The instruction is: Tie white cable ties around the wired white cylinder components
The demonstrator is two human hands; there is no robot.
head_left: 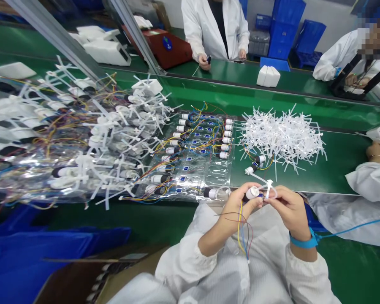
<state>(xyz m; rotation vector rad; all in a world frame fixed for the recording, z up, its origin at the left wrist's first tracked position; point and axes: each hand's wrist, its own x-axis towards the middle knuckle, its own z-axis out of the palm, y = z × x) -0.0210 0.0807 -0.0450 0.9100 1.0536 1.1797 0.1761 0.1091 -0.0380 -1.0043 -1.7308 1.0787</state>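
My left hand point(233, 207) is closed around a white-and-black wired cylinder point(252, 193), possibly a small motor or pump. Its yellow, blue and red wires point(240, 236) dangle below the palm. A white looped plastic strip point(269, 189), like a cable tie, stands up between both hands, and the fingers of my right hand point(289, 209) pinch it beside the cylinder. Just beyond my hands lie more such wired cylinders point(250, 169) on the green bench. A large heap of white strips point(281, 133) spreads behind them.
Left of my hands is a clear plastic tray point(193, 169) with rows of wired cylinders. Farther left, stacked trays hold cylinders with white strips point(114, 143). A green divider point(209, 95) runs behind. Co-workers sit opposite and at right. A blue cord point(354, 228) trails from my right wristband.
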